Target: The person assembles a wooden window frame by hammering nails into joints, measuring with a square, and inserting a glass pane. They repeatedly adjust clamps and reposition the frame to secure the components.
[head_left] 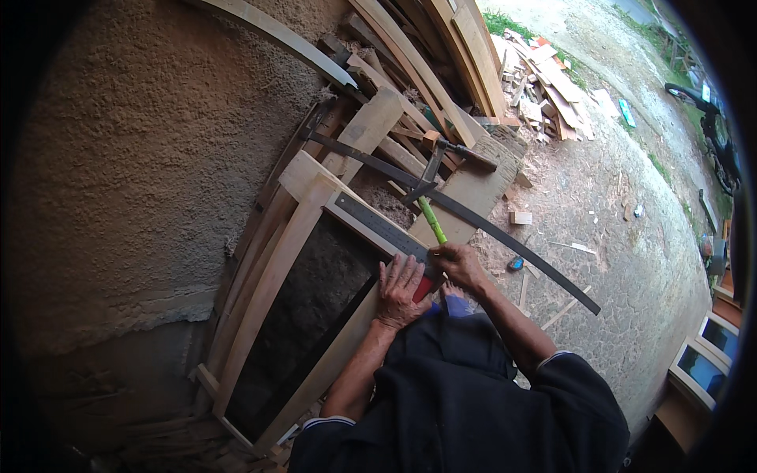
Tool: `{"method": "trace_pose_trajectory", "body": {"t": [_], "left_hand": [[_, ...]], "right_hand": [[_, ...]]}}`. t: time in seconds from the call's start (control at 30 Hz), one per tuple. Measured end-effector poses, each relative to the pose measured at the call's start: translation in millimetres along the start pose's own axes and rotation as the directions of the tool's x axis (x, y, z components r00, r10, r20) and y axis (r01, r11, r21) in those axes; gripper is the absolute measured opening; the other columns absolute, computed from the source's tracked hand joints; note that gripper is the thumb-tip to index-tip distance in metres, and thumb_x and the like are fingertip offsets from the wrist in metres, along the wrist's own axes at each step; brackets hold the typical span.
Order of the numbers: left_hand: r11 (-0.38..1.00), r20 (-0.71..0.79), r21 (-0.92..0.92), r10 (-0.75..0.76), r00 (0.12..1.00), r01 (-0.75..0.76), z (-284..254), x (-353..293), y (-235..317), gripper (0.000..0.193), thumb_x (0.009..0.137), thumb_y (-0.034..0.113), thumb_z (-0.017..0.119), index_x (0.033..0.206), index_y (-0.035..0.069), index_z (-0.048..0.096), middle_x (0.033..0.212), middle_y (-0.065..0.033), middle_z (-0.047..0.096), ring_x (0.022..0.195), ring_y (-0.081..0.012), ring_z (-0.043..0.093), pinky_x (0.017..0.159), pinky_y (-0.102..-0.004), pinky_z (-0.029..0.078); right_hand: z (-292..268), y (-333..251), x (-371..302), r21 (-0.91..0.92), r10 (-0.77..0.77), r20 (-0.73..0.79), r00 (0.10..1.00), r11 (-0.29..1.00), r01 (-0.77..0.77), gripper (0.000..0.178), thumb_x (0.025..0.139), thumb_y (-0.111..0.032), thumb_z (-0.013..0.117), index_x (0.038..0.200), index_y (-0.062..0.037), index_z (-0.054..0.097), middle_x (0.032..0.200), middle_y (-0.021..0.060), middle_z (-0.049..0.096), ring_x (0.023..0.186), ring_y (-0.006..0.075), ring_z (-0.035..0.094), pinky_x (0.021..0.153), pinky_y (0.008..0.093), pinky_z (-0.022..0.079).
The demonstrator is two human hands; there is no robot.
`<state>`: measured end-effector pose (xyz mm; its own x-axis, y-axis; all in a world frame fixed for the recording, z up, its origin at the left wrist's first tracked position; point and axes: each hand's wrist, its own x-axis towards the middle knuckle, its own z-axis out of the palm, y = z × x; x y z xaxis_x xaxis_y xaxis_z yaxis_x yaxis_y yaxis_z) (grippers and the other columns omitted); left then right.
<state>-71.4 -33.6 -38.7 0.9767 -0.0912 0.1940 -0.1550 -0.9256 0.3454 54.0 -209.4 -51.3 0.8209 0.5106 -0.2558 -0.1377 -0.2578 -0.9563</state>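
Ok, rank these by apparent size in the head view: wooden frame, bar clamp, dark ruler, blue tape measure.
1. Wooden frame
2. Bar clamp
3. Dark ruler
4. Blue tape measure

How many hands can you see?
2: the left hand is on the wooden frame, and the right hand is to its right, near the green stick.
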Motion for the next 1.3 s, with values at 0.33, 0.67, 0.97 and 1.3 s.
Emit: {"method": "trace_pose_trajectory", "body": {"t": [0.33,0.67,0.97,1.3], "left_hand": [[0.999,0.026,0.036,-0.008,1.000,0.007,1,1,1,0.072,0.083,0.047,0.072,0.141,0.006,0.060,0.151,-0.0183,0.052,0.147,-0.0438,0.037,0.118,-0.0691,0.021],[1.000,0.010,0.025,-0.008,1.000,0.008,2,0,1,0.072,0.079,0.043,0.073,0.140,0.006,0.061,0.150,-0.0197,0.052,0.146,-0.0446,0.038,0.118,-0.0678,0.023],[1.000,0.018,0.005,-0.016,1.000,0.016,-2,3,2,0.071,0.077,0.043,0.074,0.138,0.008,0.062,0.150,-0.0164,0.053,0.144,-0.0425,0.042,0.115,-0.0664,0.029],[0.999,0.018,-0.001,-0.034,0.999,0.034,-4,1,2,0.070,0.079,0.046,0.074,0.137,0.009,0.063,0.152,-0.0145,0.052,0.147,-0.0400,0.039,0.116,-0.0648,0.029]], "right_hand": [[-7,-6,-1,-0.020,0.034,0.044,0.998,0.999,-0.034,0.024,0.090,-0.007,0.069,0.113,-0.0022,0.076,0.099,0.0122,0.079,0.091,0.0172,0.074,0.085,0.0311,0.057],[-4,2,1,0.065,0.047,0.055,0.997,0.997,-0.051,0.023,0.089,-0.005,0.068,0.111,-0.0008,0.075,0.099,0.0121,0.078,0.092,0.0150,0.072,0.084,0.0304,0.057],[-6,-3,0,0.149,0.153,0.080,0.985,0.975,-0.163,0.023,0.091,-0.004,0.068,0.113,-0.0006,0.073,0.099,0.0094,0.077,0.089,0.0125,0.070,0.079,0.0292,0.056],[-5,-2,3,0.147,0.132,0.087,0.987,0.979,-0.144,0.019,0.097,-0.012,0.067,0.114,-0.0038,0.072,0.085,0.0025,0.071,0.063,0.0077,0.060,0.055,0.0251,0.049]]}}
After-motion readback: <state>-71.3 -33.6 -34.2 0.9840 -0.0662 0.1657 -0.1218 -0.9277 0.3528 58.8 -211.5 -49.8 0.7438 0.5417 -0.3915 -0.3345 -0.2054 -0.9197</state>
